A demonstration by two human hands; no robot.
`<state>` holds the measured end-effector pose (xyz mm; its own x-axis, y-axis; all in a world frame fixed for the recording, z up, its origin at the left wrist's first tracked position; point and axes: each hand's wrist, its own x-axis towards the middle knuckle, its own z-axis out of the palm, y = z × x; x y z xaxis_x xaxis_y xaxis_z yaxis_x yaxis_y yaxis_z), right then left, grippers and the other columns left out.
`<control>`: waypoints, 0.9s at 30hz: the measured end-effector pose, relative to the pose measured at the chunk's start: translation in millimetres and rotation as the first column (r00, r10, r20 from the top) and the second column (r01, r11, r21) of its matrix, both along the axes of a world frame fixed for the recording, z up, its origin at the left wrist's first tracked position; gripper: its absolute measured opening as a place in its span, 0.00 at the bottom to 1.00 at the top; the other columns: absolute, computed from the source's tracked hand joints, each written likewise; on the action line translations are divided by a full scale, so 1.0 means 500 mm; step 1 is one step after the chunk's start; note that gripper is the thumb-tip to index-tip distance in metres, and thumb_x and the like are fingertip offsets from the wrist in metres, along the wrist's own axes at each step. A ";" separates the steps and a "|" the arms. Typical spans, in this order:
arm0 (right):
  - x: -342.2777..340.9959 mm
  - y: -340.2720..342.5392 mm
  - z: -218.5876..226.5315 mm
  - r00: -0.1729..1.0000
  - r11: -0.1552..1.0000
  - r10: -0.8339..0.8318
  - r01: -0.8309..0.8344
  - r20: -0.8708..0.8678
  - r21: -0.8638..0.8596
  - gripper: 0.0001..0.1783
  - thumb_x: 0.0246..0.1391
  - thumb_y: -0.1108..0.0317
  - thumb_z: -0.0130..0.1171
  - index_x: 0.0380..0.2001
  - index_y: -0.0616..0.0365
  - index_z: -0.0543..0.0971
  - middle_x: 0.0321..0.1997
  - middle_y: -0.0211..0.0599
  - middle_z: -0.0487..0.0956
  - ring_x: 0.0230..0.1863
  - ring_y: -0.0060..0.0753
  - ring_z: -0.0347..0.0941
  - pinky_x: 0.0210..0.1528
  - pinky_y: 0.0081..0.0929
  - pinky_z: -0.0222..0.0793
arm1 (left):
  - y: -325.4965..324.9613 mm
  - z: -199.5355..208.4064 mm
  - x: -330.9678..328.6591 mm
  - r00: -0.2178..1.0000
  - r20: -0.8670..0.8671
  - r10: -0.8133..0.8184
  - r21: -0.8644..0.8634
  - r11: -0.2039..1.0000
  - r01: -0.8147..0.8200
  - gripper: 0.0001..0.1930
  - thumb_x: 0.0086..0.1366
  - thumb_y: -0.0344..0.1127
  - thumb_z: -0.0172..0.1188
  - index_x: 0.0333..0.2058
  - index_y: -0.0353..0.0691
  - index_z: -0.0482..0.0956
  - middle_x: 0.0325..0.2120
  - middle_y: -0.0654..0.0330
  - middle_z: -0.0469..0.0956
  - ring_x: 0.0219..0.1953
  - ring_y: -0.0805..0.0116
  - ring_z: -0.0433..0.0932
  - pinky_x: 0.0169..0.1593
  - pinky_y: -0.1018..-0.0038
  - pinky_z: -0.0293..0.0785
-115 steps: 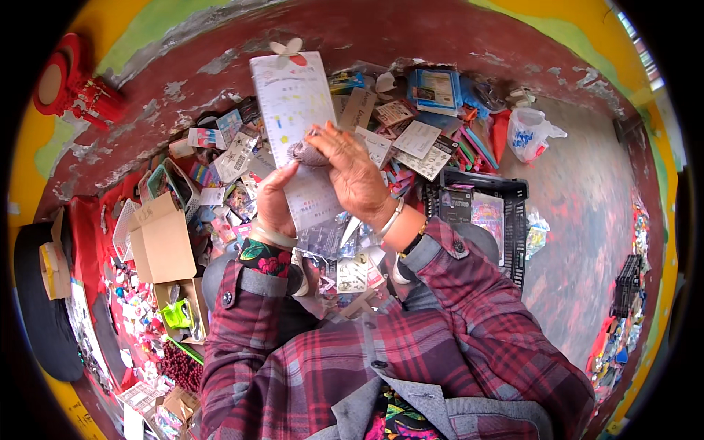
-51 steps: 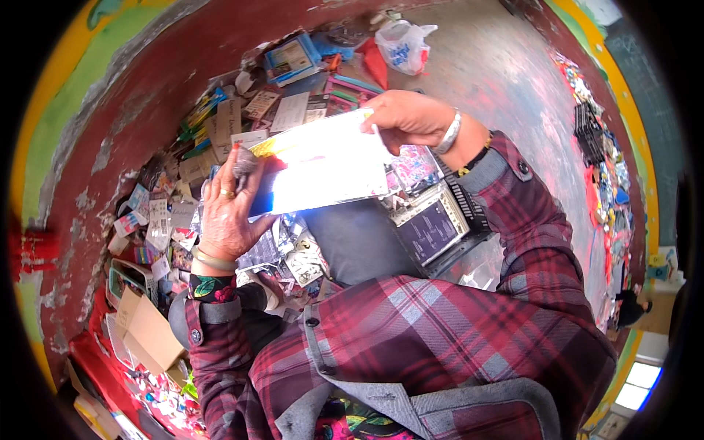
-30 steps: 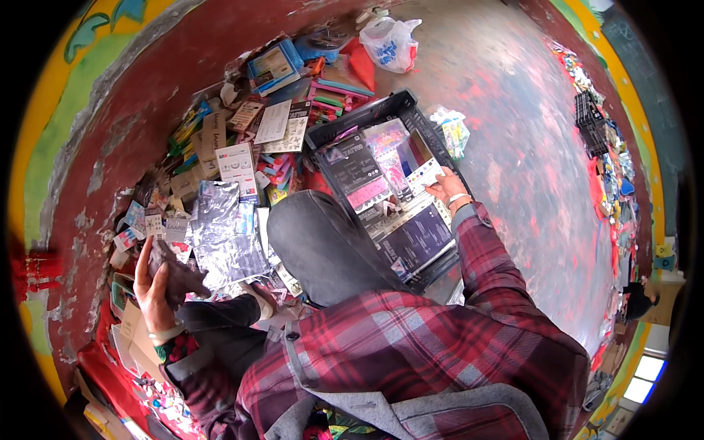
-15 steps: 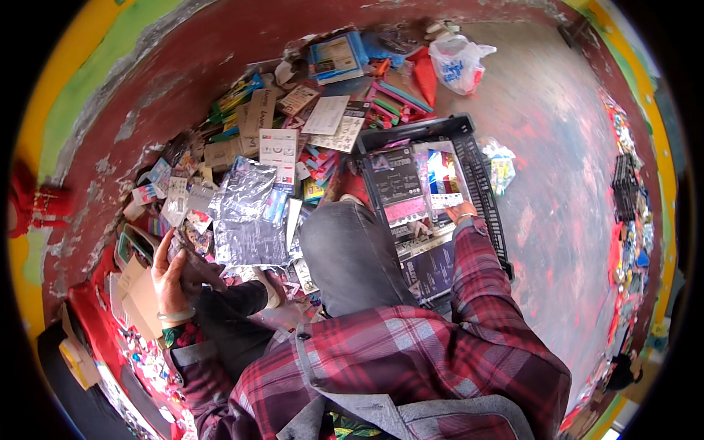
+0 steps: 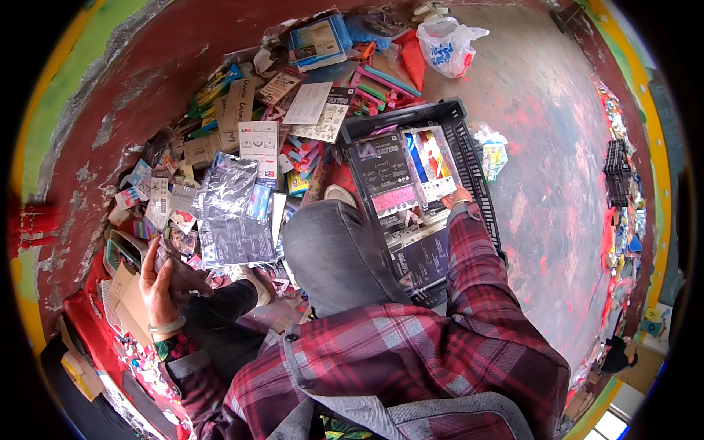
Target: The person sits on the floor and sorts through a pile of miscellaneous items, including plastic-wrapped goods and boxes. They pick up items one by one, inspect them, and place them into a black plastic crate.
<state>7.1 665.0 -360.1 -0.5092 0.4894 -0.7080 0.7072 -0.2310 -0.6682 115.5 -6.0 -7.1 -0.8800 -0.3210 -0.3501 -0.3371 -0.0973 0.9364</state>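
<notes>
My right hand (image 5: 457, 196) reaches into a black plastic crate (image 5: 480, 172), its fingers closed at the lower right corner of a clear-fronted flat pack (image 5: 431, 163). Blue, yellow, white and red shiny pieces show through that pack. Left of it in the crate lies a flat black pack (image 5: 380, 165), with another dark pack (image 5: 422, 260) nearer to me. My left hand (image 5: 160, 290), with a pale bangle at the wrist, is raised at the left, fingers stretched out. Beside its palm is a brownish thing (image 5: 189, 277) whose kind I cannot make out.
A heap of packs, cards and cardboard (image 5: 235, 106) lies against the red wall at the left. A shiny dark plastic-wrapped pack (image 5: 231, 213) rests near my knee (image 5: 334, 249). A white plastic bag (image 5: 449, 45) is beyond the crate; a smaller bag (image 5: 491, 152) sits right of it.
The view has shifted slightly, so most things appear further left. My right hand and the clear-fronted pack have shifted a little inside the crate; my left hand keeps its stretched pose.
</notes>
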 end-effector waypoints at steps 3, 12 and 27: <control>-0.017 -0.048 0.025 0.999 0.995 -0.042 0.043 0.021 -0.088 0.18 0.59 0.63 0.44 0.51 0.50 0.69 0.39 0.36 0.79 0.35 0.31 0.76 0.35 0.31 0.72 | 0.013 0.002 0.009 0.998 -0.006 0.061 -0.054 0.997 -0.061 0.22 0.62 0.29 0.51 0.56 0.41 0.64 0.21 0.63 0.73 0.14 0.79 0.67 0.16 0.84 0.59; -0.039 -0.023 -0.013 0.971 0.946 0.064 -0.132 0.229 0.297 0.13 0.58 0.63 0.44 0.42 0.51 0.75 0.34 0.34 0.79 0.35 0.31 0.76 0.34 0.31 0.73 | 0.010 0.005 -0.001 1.000 0.008 0.001 0.005 1.000 -0.001 0.23 0.61 0.28 0.50 0.56 0.36 0.62 0.25 0.58 0.76 0.23 0.69 0.77 0.27 0.79 0.75; -0.303 -0.276 -0.042 0.721 0.581 0.683 -0.443 -0.114 0.682 0.07 0.51 0.64 0.51 0.28 0.51 0.78 0.26 0.27 0.77 0.26 0.24 0.72 0.25 0.22 0.63 | -0.024 0.008 0.006 0.993 -0.059 0.104 0.151 0.984 -0.094 0.14 0.65 0.36 0.50 0.47 0.40 0.70 0.26 0.62 0.75 0.17 0.77 0.71 0.15 0.84 0.62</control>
<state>-144.2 527.0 -381.1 -0.9611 0.2492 -0.1194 0.2566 0.6442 -0.7205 118.6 -18.0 -3.1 -0.8694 -0.3566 -0.3420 -0.2567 -0.2656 0.9293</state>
